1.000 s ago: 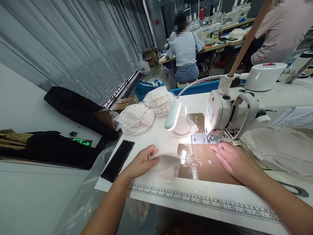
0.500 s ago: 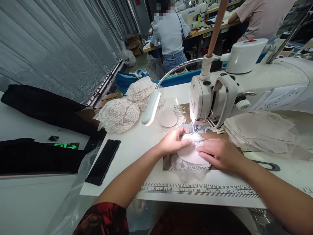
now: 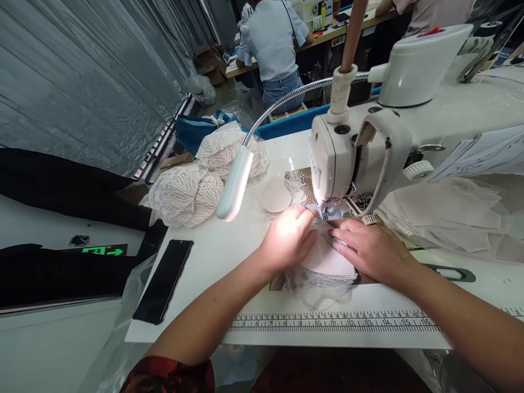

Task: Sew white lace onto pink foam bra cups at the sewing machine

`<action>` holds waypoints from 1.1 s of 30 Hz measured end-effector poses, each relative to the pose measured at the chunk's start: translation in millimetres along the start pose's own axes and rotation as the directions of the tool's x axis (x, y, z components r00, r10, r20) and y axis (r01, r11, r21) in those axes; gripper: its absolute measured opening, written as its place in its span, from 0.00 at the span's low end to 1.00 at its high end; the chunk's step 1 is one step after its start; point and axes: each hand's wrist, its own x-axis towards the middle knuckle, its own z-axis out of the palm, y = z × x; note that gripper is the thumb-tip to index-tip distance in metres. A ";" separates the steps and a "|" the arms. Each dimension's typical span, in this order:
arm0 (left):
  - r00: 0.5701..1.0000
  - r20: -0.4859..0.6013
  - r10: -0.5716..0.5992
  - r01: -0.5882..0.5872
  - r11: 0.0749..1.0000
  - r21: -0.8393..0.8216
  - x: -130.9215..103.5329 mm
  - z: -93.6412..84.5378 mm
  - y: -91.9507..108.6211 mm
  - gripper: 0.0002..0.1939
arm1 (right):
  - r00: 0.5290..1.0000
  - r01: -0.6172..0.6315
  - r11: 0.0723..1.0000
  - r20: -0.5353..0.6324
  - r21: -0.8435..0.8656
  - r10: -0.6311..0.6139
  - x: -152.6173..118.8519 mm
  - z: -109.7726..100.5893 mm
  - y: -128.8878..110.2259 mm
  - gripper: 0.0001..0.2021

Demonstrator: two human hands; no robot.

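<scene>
A pale rounded bra cup with lace trim [image 3: 327,257] lies under the sewing machine's needle area [image 3: 325,212]. My left hand [image 3: 289,236] is at its upper left edge with fingers curled, pinching the lace close to the presser foot; the fingertips are partly hidden. On the right side of the cup rests my right hand [image 3: 364,245], its fingers stretched out over the lace and pressing it down. Sheer lace hangs from the cup's near edge onto the table. Another round pale cup [image 3: 276,195] lies on lace behind my left hand.
The white sewing machine [image 3: 368,147] stands at the right, and a lamp [image 3: 235,185] on a bent neck hangs left of it. Lace piles [image 3: 184,194], a phone [image 3: 164,281], a printed ruler [image 3: 327,322] and stacked sheer fabric [image 3: 446,213] surround the work. A person [image 3: 272,43] sits beyond.
My left hand has curled and turned inward, its fingers closer to the needle. The right hand stays on the cup, its fingers shifted slightly up. The camera view has moved somewhat.
</scene>
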 end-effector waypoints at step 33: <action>0.874 0.221 0.433 -0.458 0.886 0.073 2.6 -5.8 -25.9 0.21 | 0.988 -0.131 0.987 -0.075 0.090 0.137 6.0 -3.6 -2.2 0.16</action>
